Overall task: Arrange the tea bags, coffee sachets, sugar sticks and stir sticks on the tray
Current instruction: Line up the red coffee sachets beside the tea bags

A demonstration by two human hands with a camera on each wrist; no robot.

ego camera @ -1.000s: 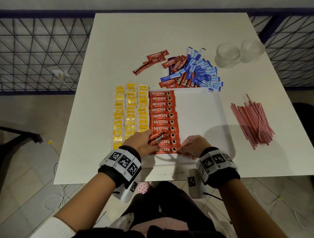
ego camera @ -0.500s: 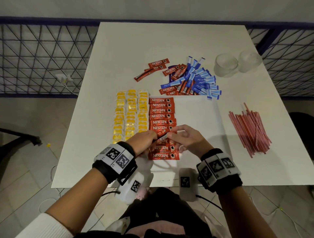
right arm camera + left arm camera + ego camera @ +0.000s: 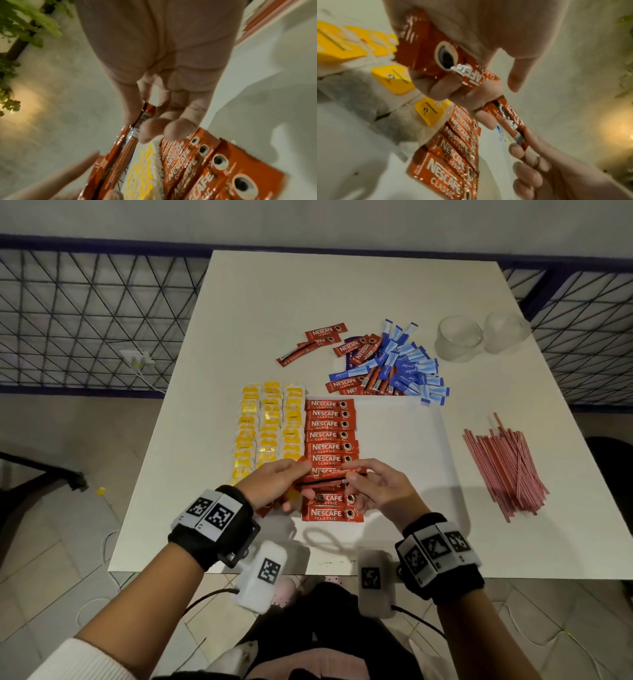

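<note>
On the white tray (image 3: 397,440) lie three columns of yellow tea bags (image 3: 270,433) and one column of red coffee sachets (image 3: 330,446). My left hand (image 3: 291,484) hovers over the lower part of that column and grips a small bunch of red coffee sachets (image 3: 436,54). My right hand (image 3: 349,477) pinches the right end of one sachet from that bunch (image 3: 510,119) between thumb and forefinger. A mixed heap of coffee sachets and blue sugar sticks (image 3: 390,368) sits behind the tray. Red stir sticks (image 3: 503,463) lie to its right.
Two clear glass cups (image 3: 459,337) stand at the table's back right. A few loose sachets (image 3: 318,340) lie left of the heap. The white table (image 3: 308,285) has wire fencing (image 3: 85,320) on both sides. The tray's right half is bare.
Both hands lifted off the lowest sachets in the column. My right hand moved left to the left hand's bunch and pinched the end of one sachet.
</note>
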